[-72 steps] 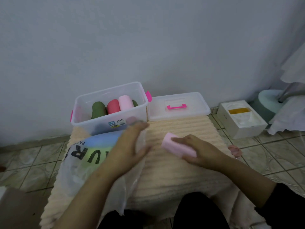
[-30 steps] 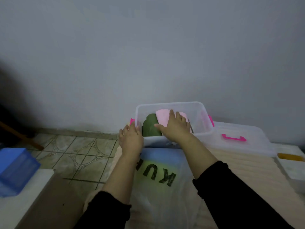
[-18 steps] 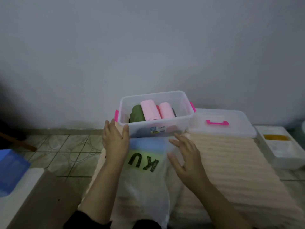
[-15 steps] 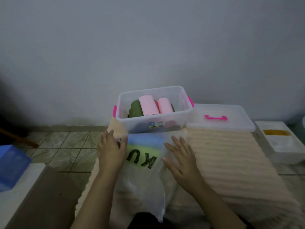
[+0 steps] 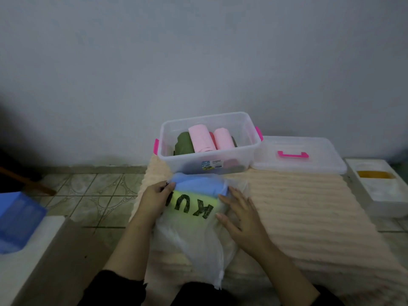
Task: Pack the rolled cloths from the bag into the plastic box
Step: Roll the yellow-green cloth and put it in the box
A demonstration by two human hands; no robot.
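Left hand [image 5: 154, 196] pinches the bag [image 5: 194, 219] mouth; right hand [image 5: 240, 215] rests flat, released. Next: reach in for a cloth for the box [image 5: 251, 138].

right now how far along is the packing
Done: two pink rolls, a green one and a red one lie in the plastic box. In hand: left hand grips the bag mouth, right hand rests on it. Left: a blue cloth and the lid.
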